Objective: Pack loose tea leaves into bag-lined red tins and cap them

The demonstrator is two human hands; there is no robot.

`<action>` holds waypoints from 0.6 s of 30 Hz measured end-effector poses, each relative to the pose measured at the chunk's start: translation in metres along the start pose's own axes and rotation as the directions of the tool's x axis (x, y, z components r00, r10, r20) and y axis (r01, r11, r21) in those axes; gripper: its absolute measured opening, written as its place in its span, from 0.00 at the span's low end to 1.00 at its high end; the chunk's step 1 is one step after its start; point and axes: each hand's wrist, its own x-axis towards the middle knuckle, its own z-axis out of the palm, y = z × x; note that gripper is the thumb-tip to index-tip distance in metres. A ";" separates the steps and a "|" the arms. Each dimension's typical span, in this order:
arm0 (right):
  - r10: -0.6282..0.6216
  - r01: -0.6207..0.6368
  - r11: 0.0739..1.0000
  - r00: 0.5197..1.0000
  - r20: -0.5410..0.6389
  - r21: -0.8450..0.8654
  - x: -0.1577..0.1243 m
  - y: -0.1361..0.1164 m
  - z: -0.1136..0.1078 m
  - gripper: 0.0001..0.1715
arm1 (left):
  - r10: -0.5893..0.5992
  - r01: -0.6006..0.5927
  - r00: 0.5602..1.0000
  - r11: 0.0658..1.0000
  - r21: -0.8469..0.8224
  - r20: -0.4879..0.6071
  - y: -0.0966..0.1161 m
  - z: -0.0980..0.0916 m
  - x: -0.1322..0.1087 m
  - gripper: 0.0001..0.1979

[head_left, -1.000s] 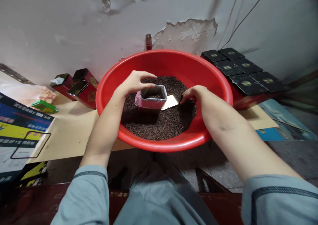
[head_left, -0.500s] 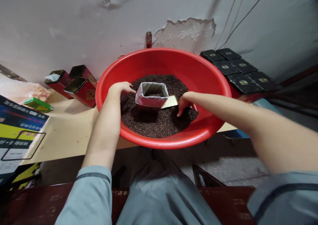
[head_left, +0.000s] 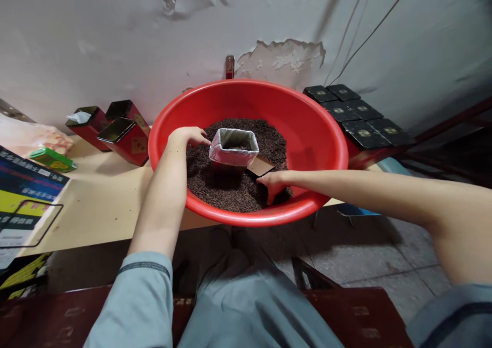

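Observation:
A red basin (head_left: 315, 132) holds a bed of dark loose tea leaves (head_left: 226, 186). Among the leaves stands a square tin lined with a clear plastic bag (head_left: 233, 150), open at the top, with a few leaves inside. My left hand (head_left: 187, 135) rests on the leaves at the tin's left side, its curled fingers against the tin's near left corner. My right hand (head_left: 272, 185) lies low by the basin's near rim, closed on the handle of a flat metal scoop (head_left: 261, 165) whose blade points at the tin's right side.
The basin sits on a tan tabletop (head_left: 100, 204) against a peeling wall. Red tins (head_left: 125, 135) stand to its left, beside a green box (head_left: 52, 158) and a printed carton (head_left: 23, 194). Several black tins (head_left: 353, 115) lie to the right. My grey-trousered knees are below.
My left hand came off the top of the tin and settled at its left corner. My right hand drew the scoop back toward the near rim, and the blade tipped out of the light.

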 end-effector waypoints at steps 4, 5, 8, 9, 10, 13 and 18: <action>-0.038 0.049 0.986 0.997 0.071 -0.159 -0.011 -0.004 -0.013 0.51 | 0.009 -0.009 1.000 1.000 -0.025 0.008 -0.003 -0.002 0.000 0.43; -0.066 0.075 0.985 0.996 0.059 -0.154 -0.014 -0.002 -0.018 0.48 | 0.011 -0.011 1.000 1.000 -0.027 0.007 -0.004 -0.002 0.001 0.43; -0.138 0.137 0.990 0.990 -0.030 -0.043 -0.025 0.010 -0.036 0.38 | 0.026 -0.026 1.000 1.000 0.001 -0.008 -0.004 -0.003 0.004 0.44; -0.158 0.160 0.987 0.985 -0.064 0.020 -0.030 0.016 -0.042 0.35 | 0.037 -0.037 0.999 0.999 0.017 -0.017 -0.004 -0.003 0.005 0.44; -0.168 0.176 0.981 0.981 -0.096 0.085 -0.034 0.021 -0.048 0.34 | 0.051 -0.050 0.998 0.998 0.031 -0.023 -0.003 -0.003 0.006 0.45; -0.161 0.204 0.956 0.965 -0.205 0.213 -0.050 0.035 -0.070 0.31 | 0.085 -0.084 0.996 0.995 0.050 -0.018 -0.001 -0.004 0.007 0.46; -0.220 0.309 0.943 0.857 -0.466 0.123 -0.064 0.025 -0.119 0.25 | 0.064 -0.064 0.998 0.997 0.037 0.011 0.003 -0.004 0.000 0.45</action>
